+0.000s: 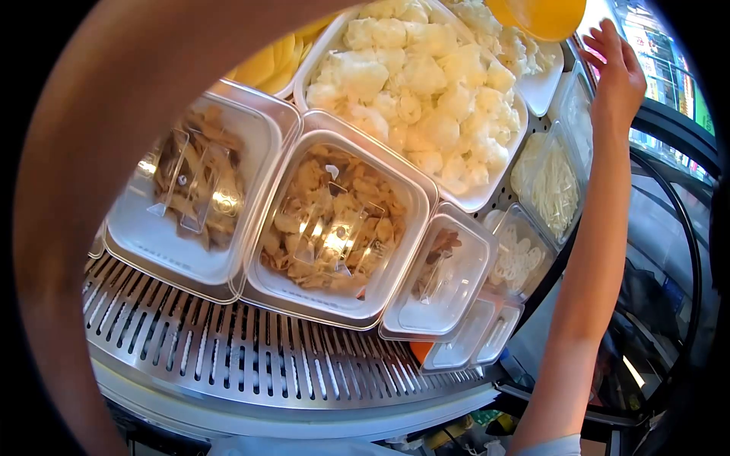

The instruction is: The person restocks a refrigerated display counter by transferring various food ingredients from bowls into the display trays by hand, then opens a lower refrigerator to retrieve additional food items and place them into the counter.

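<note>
My right hand (pixel 614 67) reaches up at the far right, its fingers stretched out and apart, with nothing seen in them. Just left of its fingertips is a smooth yellow object (pixel 544 17), cut off by the top edge, perhaps a bowl. Below that, a white tray (pixel 498 196) is heaped with pale, whitish food pieces (pixel 418 91). My left forearm (pixel 152 76) arches across the upper left, and its hand is beyond the top edge. Under this arm, yellow slices (pixel 274 62) lie in another tray.
Clear-lidded tubs hold brown sliced food (pixel 201 171) and light brown pieces (pixel 327 220). Smaller tubs hold white strands (pixel 553 194) and pale rings (pixel 521 258). A slotted metal grille (pixel 258 361) runs along the front. Dark curved case framing (pixel 673 125) stands at the right.
</note>
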{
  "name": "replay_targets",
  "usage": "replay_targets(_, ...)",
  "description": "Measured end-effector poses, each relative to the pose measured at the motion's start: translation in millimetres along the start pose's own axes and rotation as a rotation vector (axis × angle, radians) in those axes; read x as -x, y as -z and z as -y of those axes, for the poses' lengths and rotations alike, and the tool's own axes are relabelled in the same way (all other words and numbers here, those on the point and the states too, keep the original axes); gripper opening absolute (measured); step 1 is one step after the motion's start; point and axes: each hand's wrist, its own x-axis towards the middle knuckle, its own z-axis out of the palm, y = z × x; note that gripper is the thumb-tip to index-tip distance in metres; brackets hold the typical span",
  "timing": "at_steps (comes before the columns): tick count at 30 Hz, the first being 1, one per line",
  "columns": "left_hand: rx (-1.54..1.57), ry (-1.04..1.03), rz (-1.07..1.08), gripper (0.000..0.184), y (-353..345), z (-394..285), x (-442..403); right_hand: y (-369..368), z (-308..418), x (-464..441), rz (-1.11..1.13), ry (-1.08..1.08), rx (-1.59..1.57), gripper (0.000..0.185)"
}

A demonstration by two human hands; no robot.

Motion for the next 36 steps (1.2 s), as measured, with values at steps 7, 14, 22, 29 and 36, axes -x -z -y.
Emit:
replay_targets(7, -0.156, -0.035, -0.077, 0.077, -63, 10, -21, -18, -27, -40, 0.136, -0.717, -0.353, 0.096)
replay_targets(14, -0.147, -0.065, -0.109, 0.081, -86, 25, -31, -4, -127, -53, 0.110, -0.614, -0.370, 0.043)
replay_targets(22, -0.085, -0.202, -0.258, 0.088, -83, 47, -57, -12, -110, -14, -0.029, -0.420, -0.217, 0.044)
replay_targets(29, -0.113, -0.330, -0.228, 0.087, -72, 47, -69, 2, -141, 1, -0.091, -0.383, -0.061, 0.044)
replay_targets(36, -0.089, -0.578, -0.344, 0.080, -59, 59, -75, 14, -92, 19, 0.159, -0.319, 0.660, 0.055)
